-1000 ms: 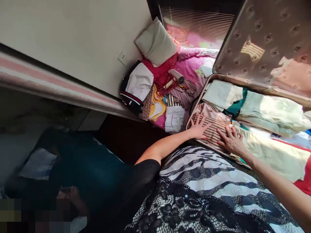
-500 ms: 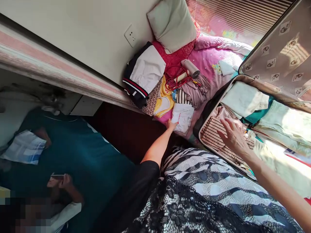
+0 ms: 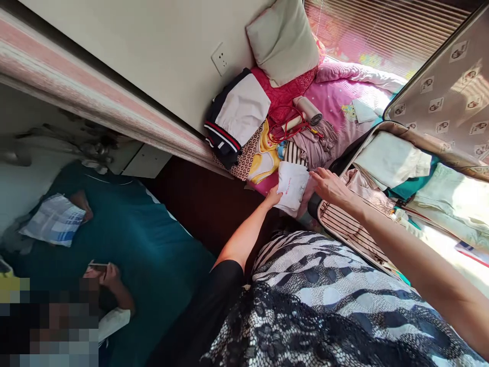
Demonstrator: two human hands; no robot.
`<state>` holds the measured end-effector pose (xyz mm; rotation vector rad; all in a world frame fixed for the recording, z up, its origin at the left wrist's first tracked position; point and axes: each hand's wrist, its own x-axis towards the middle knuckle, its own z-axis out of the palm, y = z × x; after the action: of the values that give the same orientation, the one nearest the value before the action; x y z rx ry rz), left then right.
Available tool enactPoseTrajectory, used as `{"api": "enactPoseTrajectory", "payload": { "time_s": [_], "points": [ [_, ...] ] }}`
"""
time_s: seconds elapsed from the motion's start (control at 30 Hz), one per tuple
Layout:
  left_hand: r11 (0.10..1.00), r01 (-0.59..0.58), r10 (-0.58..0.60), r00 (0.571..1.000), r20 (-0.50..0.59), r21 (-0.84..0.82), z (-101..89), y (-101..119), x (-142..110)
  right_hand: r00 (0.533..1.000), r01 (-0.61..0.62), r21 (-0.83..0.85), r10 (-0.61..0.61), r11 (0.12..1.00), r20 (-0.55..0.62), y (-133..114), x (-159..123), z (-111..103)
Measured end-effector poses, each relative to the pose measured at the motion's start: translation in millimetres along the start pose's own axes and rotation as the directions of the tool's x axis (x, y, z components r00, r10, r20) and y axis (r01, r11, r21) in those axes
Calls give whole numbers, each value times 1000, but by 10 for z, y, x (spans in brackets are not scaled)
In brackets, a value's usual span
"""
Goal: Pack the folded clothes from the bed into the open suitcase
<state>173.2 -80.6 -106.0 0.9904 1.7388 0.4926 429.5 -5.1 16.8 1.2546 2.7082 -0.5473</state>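
Note:
A folded white garment with small red lettering lies at the near edge of the bed. My left hand grips its left edge, thumb on top and the other fingers hidden beneath. Just right of the garment is my right hand, fingers apart, holding nothing. Below my right forearm stands the open suitcase, packed with folded clothes. Inside it are a striped garment and pale folded trousers.
Behind the garment are a red cord, a rolled grey cloth and a navy-and-white jacket. A pillow leans on the wall. At left, a person lies on a teal bed, holding a phone.
My right hand has moved left from above the suitcase to the white garment's right side. My left hand has stayed at the garment's left edge.

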Motion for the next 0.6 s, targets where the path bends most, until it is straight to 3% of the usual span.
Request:
{"api": "enactPoseTrajectory", "payload": {
  "time_s": [0.1, 0.23, 0.33, 0.4, 0.47, 0.53, 0.6],
  "points": [
    [984, -176, 169, 975, 148, 36, -304, 179, -152, 997, 67, -48, -65, 997, 43, -49, 273, -44],
    [919, -381, 328, 884, 332, 106, -892, 533, -446, 950, 294, 2, -293, 956, 107, -166, 524, -82],
    [871, -480, 379, 795, 473, 109, -1246, 826, -687, 920, 339, 128, -357, 932, 163, -262, 537, -185],
    [835, -547, 451, 744, 492, 62, -1369, 991, -848, 914, 281, 311, -353, 908, 203, -247, 381, -317],
    [807, -591, 549, 751, 369, 3, -1404, 1132, -980, 921, 164, 536, -323, 828, 217, -136, 74, -479],
    [802, -593, 592, 774, 224, -68, -1365, 1287, -1036, 957, 47, 712, -235, 701, 168, 51, -353, -627],
    [818, -556, 573, 773, 272, -147, -1240, 1501, -973, 997, -19, 834, -57, 551, 60, 281, -833, -711]
  ]
}}
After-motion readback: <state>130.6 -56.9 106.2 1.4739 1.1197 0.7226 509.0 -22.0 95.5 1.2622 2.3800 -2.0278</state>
